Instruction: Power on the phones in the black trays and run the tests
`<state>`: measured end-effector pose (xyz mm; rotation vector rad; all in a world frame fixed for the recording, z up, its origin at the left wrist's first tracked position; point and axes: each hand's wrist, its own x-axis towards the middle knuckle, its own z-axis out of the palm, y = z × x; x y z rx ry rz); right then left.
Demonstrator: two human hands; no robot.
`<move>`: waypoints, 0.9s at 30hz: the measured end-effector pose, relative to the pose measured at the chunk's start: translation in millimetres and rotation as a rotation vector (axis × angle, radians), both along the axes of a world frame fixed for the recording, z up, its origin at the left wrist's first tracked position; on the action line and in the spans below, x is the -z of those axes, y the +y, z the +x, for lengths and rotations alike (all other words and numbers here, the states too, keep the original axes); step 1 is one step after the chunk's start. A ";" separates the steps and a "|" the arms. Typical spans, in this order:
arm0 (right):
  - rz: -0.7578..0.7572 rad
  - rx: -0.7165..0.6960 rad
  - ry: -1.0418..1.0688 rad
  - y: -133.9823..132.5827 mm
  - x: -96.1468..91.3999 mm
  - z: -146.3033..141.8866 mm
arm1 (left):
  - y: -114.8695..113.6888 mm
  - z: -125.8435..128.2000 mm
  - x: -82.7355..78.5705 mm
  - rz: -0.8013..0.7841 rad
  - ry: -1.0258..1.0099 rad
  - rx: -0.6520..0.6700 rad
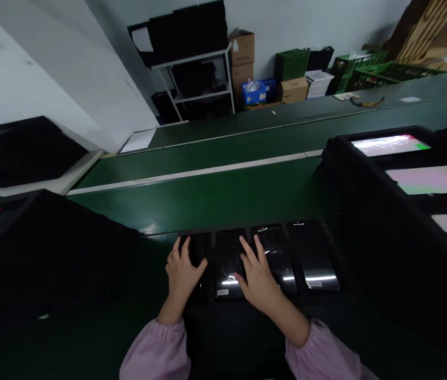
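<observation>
Several dark, glossy phone-like panels lie side by side in a black tray [346, 264] in front of me. My left hand [182, 269] rests over the leftmost panel [198, 248], fingers apart and covering part of it. Between my hands lies a second panel [227, 264] with a small white label at its near end. My right hand [257, 279] spreads its fingers over the gap between that panel and the third panel [281, 258], and its fingertips seem to touch them. Farther right sits a fourth panel [314, 258], also labelled, with no hand on it.
Stacked black trays on the right hold lit screens [433, 179]. At the left stands another black stack [49, 253]. Beyond the green belt [215, 195] runs a pale rail [192, 173]. A shelf [203, 95], cartons [242, 55] and green crates [292, 63] stand by the wall.
</observation>
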<state>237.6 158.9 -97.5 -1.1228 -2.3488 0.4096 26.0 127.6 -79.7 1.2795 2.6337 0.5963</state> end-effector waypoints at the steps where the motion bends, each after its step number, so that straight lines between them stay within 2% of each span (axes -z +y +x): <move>1: 0.012 0.032 0.013 1.1 0.9 6.7 | 0.2 0.3 0.4 0.012 0.009 -0.010; 5: 0.063 0.328 0.075 8.2 8.7 50.5 | 0.3 3.2 0.9 0.043 0.030 -0.041; 7: 0.081 0.430 0.096 12.5 14.0 69.7 | -1.4 5.2 0.6 0.055 0.030 -0.038; 10: 0.104 0.425 0.107 18.3 21.1 80.2 | -5.7 6.8 0.8 0.078 0.021 -0.023; 15: 0.143 0.309 0.113 25.5 24.8 69.0 | -10.3 0.3 2.8 0.133 -0.035 0.010; 18: 0.162 0.294 0.109 29.0 23.0 68.8 | -14.1 -10.4 2.5 0.191 -0.097 0.028; 21: 0.174 0.378 0.117 31.9 19.1 82.8 | -24.4 -22.8 2.8 0.271 -0.164 0.036; 25: 0.197 0.621 0.170 32.6 17.0 117.5 | -41.5 -33.0 9.4 0.371 -0.237 0.019; 27: 0.201 0.699 0.192 33.5 19.1 131.8 | -46.1 -33.9 13.6 0.412 -0.271 0.007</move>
